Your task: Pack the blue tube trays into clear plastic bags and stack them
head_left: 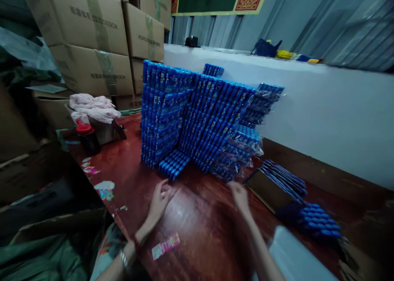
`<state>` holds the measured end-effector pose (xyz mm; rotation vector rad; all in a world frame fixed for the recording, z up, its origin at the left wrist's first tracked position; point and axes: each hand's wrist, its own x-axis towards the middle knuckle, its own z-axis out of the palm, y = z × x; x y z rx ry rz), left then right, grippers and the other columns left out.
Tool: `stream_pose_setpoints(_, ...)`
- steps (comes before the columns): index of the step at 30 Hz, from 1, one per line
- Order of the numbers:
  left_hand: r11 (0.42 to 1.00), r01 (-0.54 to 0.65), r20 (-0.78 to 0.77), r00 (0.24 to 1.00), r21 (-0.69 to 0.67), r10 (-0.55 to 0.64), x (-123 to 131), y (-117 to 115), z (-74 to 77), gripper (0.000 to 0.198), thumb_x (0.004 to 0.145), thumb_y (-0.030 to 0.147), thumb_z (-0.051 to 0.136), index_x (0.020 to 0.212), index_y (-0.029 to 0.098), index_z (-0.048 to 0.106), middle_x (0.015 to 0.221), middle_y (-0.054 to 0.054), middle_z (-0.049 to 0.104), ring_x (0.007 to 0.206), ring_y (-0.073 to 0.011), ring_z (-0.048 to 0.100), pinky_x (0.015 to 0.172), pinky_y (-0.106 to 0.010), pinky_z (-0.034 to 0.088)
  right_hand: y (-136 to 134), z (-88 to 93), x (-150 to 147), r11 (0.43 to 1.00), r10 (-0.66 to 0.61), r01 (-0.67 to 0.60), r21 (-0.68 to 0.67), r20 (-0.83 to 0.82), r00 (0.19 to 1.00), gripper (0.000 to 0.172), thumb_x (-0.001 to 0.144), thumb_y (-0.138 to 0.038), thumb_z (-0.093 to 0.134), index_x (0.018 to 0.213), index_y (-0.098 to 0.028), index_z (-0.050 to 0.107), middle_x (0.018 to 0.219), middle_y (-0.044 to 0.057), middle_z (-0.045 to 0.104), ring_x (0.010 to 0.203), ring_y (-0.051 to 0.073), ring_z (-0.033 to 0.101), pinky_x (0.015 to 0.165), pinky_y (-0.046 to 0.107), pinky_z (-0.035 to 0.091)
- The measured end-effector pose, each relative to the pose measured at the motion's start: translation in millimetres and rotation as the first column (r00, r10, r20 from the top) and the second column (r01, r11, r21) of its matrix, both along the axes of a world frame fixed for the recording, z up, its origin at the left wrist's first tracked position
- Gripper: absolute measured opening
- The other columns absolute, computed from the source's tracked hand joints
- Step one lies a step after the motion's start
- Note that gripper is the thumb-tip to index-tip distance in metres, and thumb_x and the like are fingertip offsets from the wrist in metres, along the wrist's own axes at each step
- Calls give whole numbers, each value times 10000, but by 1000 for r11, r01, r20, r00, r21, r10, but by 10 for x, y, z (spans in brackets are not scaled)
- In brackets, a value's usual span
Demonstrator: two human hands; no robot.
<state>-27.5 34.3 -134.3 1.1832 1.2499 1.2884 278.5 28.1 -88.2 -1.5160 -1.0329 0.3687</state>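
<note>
My left hand (160, 195) is over the red-brown table, just in front of a low block of small blue packs (174, 163). Its fingers are loosely bent and apart, with nothing visible in them. Further right, my right hand (239, 195) is near the bottom of the plastic-wrapped blue packs (235, 154). Motion smears its fingers, so I cannot make out any hold. Behind both hands rises a tall stack of blue packs (212, 113), arranged in upright columns. On the table between my forearms lies a pink printed strip (166, 246).
Blue cards (285, 180) and another group of blue packs (320, 219) lie at the right. A red-lidded bottle (88, 137) and pink cloth (95, 108) are at the left. Cardboard boxes (92, 39) are piled behind, beside a white ledge (308, 96).
</note>
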Motion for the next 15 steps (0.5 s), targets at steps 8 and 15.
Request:
stream_pose_setpoints(8,949,-292,-409,885,-117,222,188,895,58,808,793,486,569,1411,77,245,1431,-257,311,1365,-363,278,1085,-497,291,146,-191,-527,1000,7,-15,21,348,938,447,684,-467,655,1077,-253,648,1059,42,658,992,238,602,876,393,481)
stream_pose_setpoints(15,889,-394,-528,819,-235,224,217,1056,16,745,743,559,567,1293,92,379,1384,-251,360,1334,-417,278,1048,-567,278,105,174,1023,794,-497,606,-53,517,697,475,829,-210,374,1282,-130,493,1387,223,377,1330,369,229,1010,632,201)
